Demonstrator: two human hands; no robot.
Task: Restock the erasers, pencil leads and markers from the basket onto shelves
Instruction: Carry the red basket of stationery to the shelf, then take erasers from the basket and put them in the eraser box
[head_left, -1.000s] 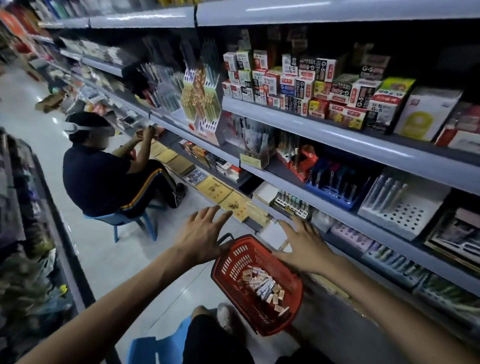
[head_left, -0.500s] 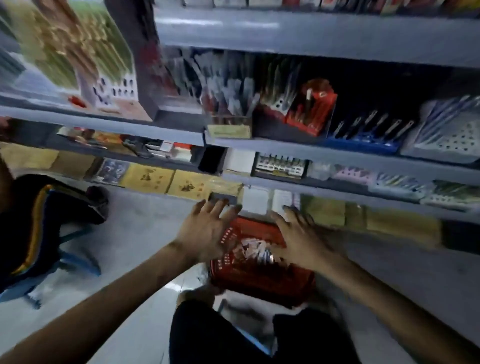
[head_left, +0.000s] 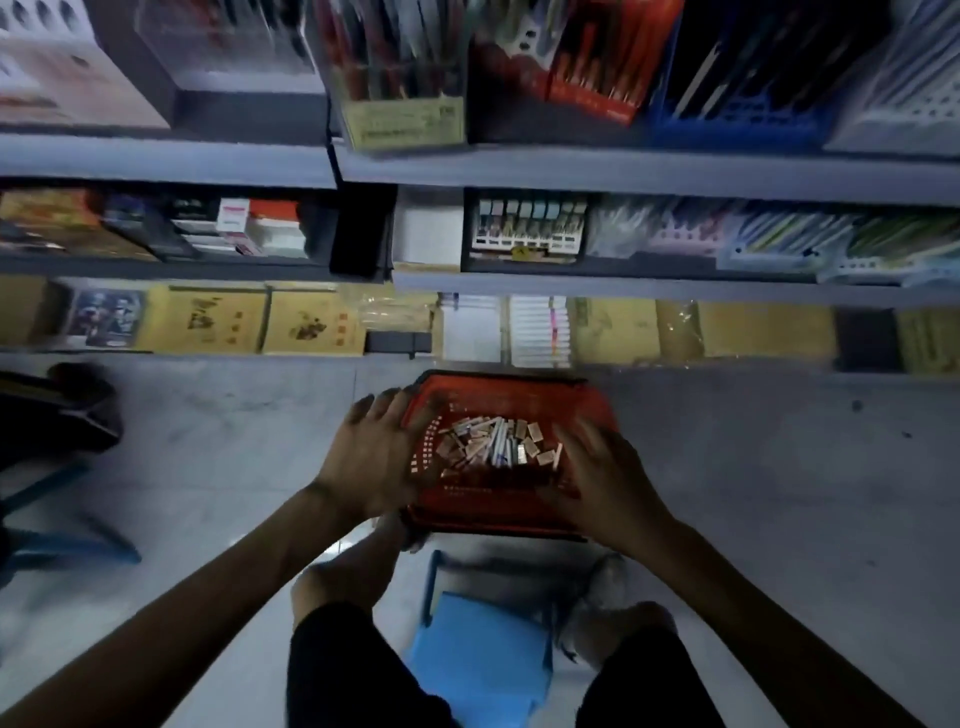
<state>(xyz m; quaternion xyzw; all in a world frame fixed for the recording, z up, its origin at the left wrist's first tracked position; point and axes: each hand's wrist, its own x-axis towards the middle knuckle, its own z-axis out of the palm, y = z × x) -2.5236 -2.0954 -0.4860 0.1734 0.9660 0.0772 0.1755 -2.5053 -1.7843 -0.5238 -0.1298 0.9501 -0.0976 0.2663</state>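
On the floor (head_left: 234, 441), one red latticed basket (head_left: 493, 506) is touched by left hand (head_left: 369, 462) and right hand (head_left: 597, 483). Fingers are spread; nothing is gripped.

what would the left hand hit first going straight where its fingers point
Probably the left rim of the red basket; the left hand has its fingertips right at it. Blur hides contact.

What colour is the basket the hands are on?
Red-orange plastic basket with a perforated wall and a dark rim, seen in the head view.
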